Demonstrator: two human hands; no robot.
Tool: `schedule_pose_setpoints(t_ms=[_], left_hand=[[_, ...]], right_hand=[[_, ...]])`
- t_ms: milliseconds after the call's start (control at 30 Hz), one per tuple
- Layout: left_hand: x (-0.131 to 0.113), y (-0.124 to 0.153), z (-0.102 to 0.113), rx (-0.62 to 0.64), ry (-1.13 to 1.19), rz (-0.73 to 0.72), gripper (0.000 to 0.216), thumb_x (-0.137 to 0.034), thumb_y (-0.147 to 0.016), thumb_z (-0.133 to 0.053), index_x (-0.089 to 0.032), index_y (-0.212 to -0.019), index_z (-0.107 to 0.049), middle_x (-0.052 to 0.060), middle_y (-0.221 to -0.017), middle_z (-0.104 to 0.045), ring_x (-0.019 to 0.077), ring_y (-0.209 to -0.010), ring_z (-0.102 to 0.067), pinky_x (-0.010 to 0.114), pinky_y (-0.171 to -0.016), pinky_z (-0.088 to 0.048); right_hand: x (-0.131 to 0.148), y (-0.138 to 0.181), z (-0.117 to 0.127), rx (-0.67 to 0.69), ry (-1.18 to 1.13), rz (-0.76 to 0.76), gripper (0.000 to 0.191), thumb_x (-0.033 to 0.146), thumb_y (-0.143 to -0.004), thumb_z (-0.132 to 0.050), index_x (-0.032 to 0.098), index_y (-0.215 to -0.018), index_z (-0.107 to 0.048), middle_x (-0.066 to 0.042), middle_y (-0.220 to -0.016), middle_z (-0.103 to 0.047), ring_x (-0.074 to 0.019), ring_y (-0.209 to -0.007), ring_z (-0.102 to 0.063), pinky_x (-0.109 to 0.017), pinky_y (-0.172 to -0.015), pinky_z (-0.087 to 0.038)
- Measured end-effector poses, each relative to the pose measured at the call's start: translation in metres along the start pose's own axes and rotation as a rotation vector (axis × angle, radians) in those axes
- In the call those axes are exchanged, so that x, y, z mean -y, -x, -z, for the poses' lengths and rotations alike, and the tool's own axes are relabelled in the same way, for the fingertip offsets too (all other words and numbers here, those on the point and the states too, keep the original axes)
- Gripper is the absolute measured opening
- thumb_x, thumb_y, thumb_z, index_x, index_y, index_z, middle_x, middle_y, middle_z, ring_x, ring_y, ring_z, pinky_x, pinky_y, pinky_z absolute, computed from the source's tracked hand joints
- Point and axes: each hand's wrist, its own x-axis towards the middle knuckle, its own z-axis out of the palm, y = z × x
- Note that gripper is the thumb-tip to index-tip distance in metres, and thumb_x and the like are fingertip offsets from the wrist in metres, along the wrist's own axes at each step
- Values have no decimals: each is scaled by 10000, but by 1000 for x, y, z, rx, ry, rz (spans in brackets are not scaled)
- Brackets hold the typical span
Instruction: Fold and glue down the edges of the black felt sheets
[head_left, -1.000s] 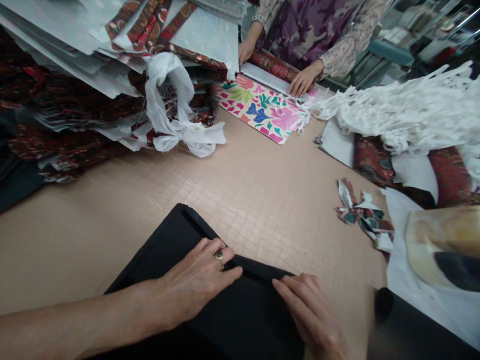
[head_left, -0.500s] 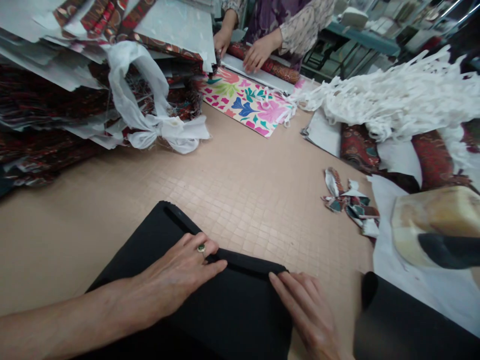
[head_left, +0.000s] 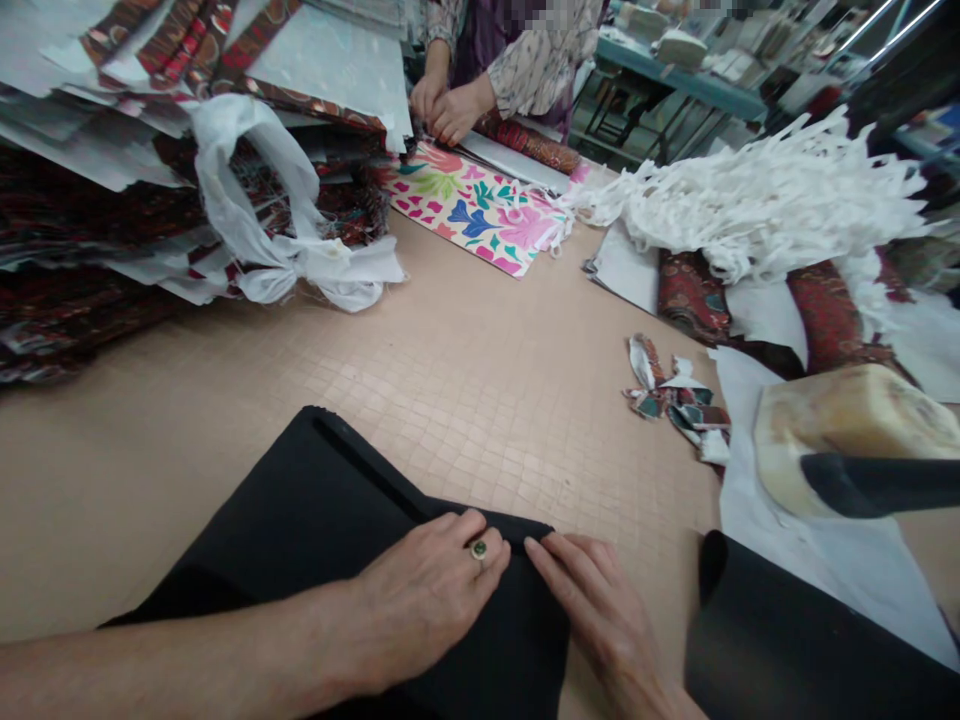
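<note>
Black cloth (head_left: 300, 520): smooth, toward bench's (head_left: 465, 390) near edge
Left fingers (head_left: 495, 572): clamped on fold (head_left: 371, 464), shifted right
Right fingers (head_left: 553, 575): together, fold's end

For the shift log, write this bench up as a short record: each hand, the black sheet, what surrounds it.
Left hand: on the sheet's folded edge, ring on one finger
Right hand: fingertips at the same edge, near its corner
Black sheet: lying on the brown table, edge folded
At left: stack of patterned cloth, knotted white strip
At right: scraps, white strings
Across: another person's hands, near a flowered board
</note>
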Motion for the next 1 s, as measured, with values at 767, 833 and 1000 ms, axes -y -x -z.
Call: schedule_pose_setpoints(t_ms=[767, 833, 1000], left_hand=[[-10, -21, -11, 38, -115, 71, 496, -178, -779, -544, -139, -1256, -417, 97, -1013, -565, 261, -955, -487, 351, -748, -387], [-11, -22, -12, 55, -129, 75, 519, -168, -759, -557, -144, -1259, -418, 97, -1015, -565, 256, -923, -493, 347, -729, -391], [-14, -26, -10, 60, -170, 74, 422, -173, -817, -497, -138, -1235, -450, 91, -993, -585, 248, -935, -496, 343, -758, -393]], right_hand=[[-12, 41, 5, -84, 147, -35, 453, 108, -894, -318, 162, -1342, -360, -104, -1075, -628, -223, -990, -562, -382, -809, -419], [-8, 46, 8, -123, 195, -136, 458, 127, -887, -341, 203, -1336, -377, -99, -1080, -623, -250, -996, -551, -412, -806, -403], [22, 22, 0, -207, 258, -202, 516, 71, -872, -318, 191, -1374, -303, -90, -1081, -628, -252, -1020, -528, -400, -830, -370]])
